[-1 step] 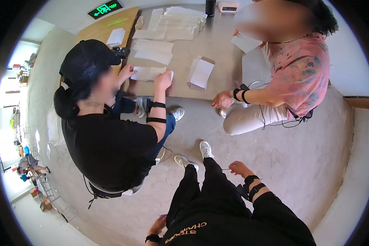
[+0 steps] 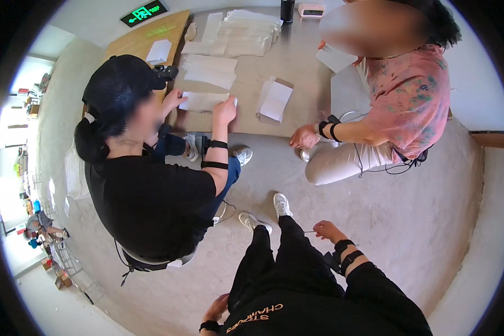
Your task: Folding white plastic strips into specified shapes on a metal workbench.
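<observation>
My right hand (image 2: pixel 329 231) is held out beside my right thigh, its fingers closed together on a thin dark strand (image 2: pixel 308 231) that runs left toward my trouser leg. The strand is too fine to tell whether it is a cord or a stick. Low at my left side hangs my left hand (image 2: pixel 217 308), against my black trousers (image 2: pixel 252 263); its fingertips are hidden behind the leg. Both my forearms wear black straps.
Ahead stands a grey table (image 2: pixel 246 103) with white paper stacks (image 2: pixel 275 99) and pale sheets (image 2: pixel 241 33). A seated co-worker in black (image 2: pixel 151 196) holds a white sheet (image 2: pixel 201 102) at left. Another, in a pink shirt (image 2: pixel 411 101), sits at right with white paper (image 2: pixel 336 57).
</observation>
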Tool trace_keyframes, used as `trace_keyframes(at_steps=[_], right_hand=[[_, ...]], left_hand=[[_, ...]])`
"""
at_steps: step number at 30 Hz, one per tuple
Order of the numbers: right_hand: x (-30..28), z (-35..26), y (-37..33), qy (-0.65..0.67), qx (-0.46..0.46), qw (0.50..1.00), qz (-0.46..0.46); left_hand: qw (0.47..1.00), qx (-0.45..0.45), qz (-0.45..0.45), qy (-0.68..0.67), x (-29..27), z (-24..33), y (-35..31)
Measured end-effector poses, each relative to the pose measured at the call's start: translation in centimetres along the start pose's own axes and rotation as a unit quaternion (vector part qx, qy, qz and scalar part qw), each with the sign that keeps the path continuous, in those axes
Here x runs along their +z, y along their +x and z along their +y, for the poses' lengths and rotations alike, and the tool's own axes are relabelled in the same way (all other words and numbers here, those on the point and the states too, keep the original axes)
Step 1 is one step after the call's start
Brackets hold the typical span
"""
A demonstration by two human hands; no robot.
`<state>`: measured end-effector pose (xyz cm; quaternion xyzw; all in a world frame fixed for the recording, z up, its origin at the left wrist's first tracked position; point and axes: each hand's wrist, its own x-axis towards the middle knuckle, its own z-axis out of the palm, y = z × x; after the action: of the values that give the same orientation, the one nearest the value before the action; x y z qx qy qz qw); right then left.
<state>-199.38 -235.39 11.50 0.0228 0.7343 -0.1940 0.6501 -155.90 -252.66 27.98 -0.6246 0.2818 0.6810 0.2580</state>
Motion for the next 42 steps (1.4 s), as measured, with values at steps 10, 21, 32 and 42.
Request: trace_keyframes(at_steps=[10,21,32,42], right_hand=[[-0.1,0.4,-0.4,0.008,-0.025,1.000,0.001],[-0.4,1.0,0.2,-0.008,-0.026,1.000,0.013],[-1.3,1.1,0.2,-0.020,-0.033,0.999,0.012],[-2.0,1.0,-0.1,-0.012,-0.029,0.999,0.013]], left_hand=[[1.000,-0.013,0.007,-0.021,0.1,-2.5,0.9],[0.998,-0.023,0.014,-0.057,1.4,-3.0,0.8],[0.998,-0.027,0.049,-0.036,3.3,-1.5,-0.6],[0.999,-0.019,0.047,0.012,3.2,-1.4,0.2]])
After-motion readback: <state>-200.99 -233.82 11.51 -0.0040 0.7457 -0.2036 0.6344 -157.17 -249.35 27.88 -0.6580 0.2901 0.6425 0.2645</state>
